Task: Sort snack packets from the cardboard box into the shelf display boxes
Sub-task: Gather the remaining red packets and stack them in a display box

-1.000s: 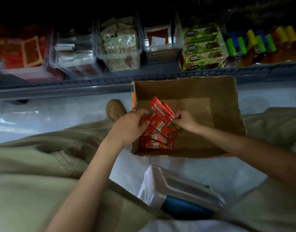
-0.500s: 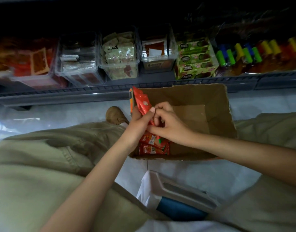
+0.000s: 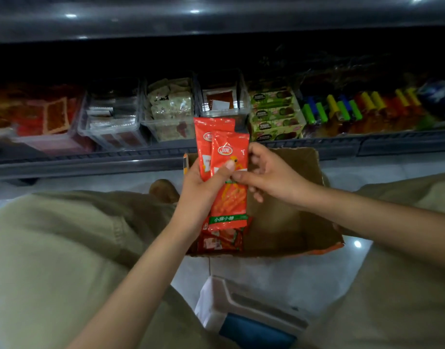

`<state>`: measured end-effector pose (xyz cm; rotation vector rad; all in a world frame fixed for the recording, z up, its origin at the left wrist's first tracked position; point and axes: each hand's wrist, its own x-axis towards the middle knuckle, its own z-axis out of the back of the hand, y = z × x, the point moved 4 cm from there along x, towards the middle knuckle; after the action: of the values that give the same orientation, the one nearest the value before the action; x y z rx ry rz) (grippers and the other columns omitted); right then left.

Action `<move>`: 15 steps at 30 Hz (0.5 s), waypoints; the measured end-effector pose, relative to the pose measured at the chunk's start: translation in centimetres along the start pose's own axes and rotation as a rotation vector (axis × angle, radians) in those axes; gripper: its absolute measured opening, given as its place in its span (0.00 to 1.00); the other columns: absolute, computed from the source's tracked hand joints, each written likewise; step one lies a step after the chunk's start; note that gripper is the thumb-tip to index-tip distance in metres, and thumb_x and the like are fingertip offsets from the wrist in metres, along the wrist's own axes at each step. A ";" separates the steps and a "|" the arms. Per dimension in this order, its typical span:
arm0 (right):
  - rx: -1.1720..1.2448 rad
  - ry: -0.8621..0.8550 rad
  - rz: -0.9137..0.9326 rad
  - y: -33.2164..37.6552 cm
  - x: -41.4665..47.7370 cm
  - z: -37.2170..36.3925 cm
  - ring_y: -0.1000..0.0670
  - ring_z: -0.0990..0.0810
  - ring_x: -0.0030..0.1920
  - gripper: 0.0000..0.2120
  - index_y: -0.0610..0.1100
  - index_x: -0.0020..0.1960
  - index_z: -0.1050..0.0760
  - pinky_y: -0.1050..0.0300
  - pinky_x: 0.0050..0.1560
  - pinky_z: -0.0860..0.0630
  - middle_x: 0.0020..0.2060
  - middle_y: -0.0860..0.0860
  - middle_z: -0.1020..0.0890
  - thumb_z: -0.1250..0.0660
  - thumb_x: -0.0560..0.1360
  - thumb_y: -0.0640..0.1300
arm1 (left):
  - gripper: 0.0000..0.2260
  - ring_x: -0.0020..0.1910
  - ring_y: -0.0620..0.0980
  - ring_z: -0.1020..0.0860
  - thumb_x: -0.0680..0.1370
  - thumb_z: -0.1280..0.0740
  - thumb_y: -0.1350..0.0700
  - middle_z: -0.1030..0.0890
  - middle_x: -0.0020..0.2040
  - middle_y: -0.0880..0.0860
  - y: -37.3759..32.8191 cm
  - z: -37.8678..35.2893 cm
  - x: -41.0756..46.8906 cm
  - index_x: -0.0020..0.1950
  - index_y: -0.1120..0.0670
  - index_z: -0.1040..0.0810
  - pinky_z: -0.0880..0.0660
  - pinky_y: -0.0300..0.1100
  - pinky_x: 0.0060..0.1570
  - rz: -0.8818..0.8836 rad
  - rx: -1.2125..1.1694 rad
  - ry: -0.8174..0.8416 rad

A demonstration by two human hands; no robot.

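The two red snack packets (image 3: 222,159) stood upright and overlapped above the cardboard box (image 3: 292,222), lifted clear of it and facing the camera, probably so their faces could be squared and matched before going to the shelf. The left hand (image 3: 204,190) carried them: its fingers were curled behind the pair and its thumb pressed flat on the front packet (image 3: 229,197), clamping both against the palm. The right hand (image 3: 271,180) was half closed at that packet's right edge. Its thumb lay on the printed face just beside the left thumb, its forefinger hooked the upper edge, and the other fingers hung loosely curled behind. This looked like a light pinch for aligning rather than carrying.

More red packets (image 3: 221,241) lay in the near-left corner of the cardboard box, under the held pair, so the sorting was unfinished.

Along the front edge of the shelf (image 3: 90,162) stood clear display boxes (image 3: 171,114), side by side and partly stocked, with green cartons (image 3: 274,114) just to their right. Which box suited these packets could not be told.
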<state>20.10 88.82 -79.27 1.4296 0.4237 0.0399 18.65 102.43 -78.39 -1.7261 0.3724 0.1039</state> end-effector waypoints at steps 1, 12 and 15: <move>0.000 -0.020 0.001 0.3 -0.3 0.3 0.55 0.27 0.27 0.19 0.42 0.62 0.35 0.63 0.22 0.30 0.50 0.44 0.22 0.32 0.74 0.40 | 0.11 0.50 0.52 0.18 0.74 0.32 0.57 0.17 0.51 0.54 -0.3 -0.4 -0.1 0.56 0.52 0.24 0.20 0.45 0.51 -0.032 0.043 0.023; 0.170 -0.183 0.044 4.4 -1.1 2.6 0.62 0.27 0.26 0.13 0.49 0.61 0.32 0.72 0.25 0.34 0.38 0.58 0.24 0.36 0.77 0.44 | 0.18 0.52 0.47 0.20 0.70 0.28 0.59 0.20 0.53 0.55 -2.4 -3.9 1.3 0.56 0.46 0.26 0.22 0.42 0.51 -0.256 0.311 0.008; 0.181 -0.183 0.122 6.1 -0.9 4.4 0.59 0.34 0.24 0.08 0.48 0.58 0.29 0.68 0.22 0.38 0.31 0.60 0.23 0.38 0.79 0.45 | 0.18 0.48 0.40 0.19 0.74 0.30 0.65 0.19 0.50 0.48 -3.1 -5.3 1.8 0.57 0.48 0.27 0.23 0.33 0.46 -0.296 0.311 0.043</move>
<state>22.02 85.31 -72.78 1.6212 0.1923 -0.0318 20.53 97.37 -74.95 -1.4579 0.1508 -0.1976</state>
